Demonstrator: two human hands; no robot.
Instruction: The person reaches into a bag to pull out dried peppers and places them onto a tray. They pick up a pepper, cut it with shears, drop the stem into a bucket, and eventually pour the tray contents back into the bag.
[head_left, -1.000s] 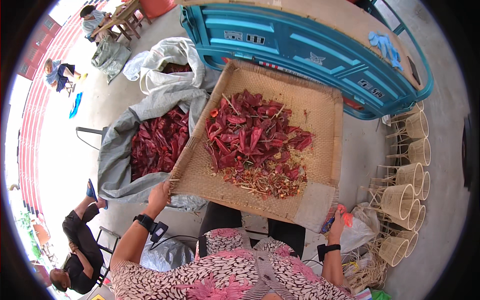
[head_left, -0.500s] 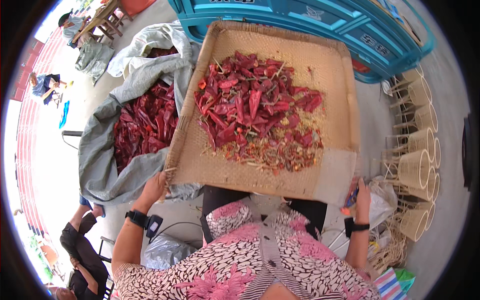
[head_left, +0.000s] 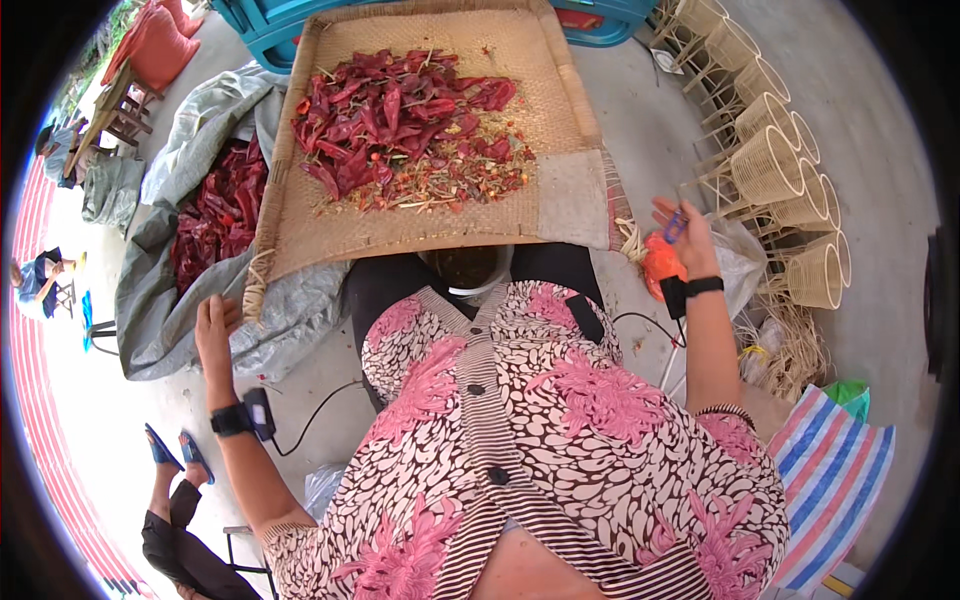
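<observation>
A square woven bamboo tray (head_left: 570, 110) rests over my lap, its near edge at my thighs. Dried red chillies (head_left: 380, 110) lie heaped on it, with broken bits and pale seeds (head_left: 450, 185) toward me. My left hand (head_left: 214, 320) is off the tray, beside its bound near-left corner, fingers loosely apart and holding nothing. To the right of the tray, my right hand (head_left: 692, 240) is raised with a small blue-purple looped thing (head_left: 675, 226) in it, like a scissors handle; the rest of that is hidden. An orange-red bag (head_left: 660, 265) is beside this hand.
At left, a grey woven sack (head_left: 150, 310) holds more red chillies (head_left: 220, 215). Under the tray, a pale-rimmed bucket (head_left: 468, 290) stands between my legs. Cone-shaped baskets (head_left: 770, 175) line the right; a teal vehicle panel (head_left: 265, 30) is beyond. Seated people are at left.
Both hands have come away from the tray's sides, and the tray now sits lower over my lap. The view has shifted, so the tray appears farther up and left.
</observation>
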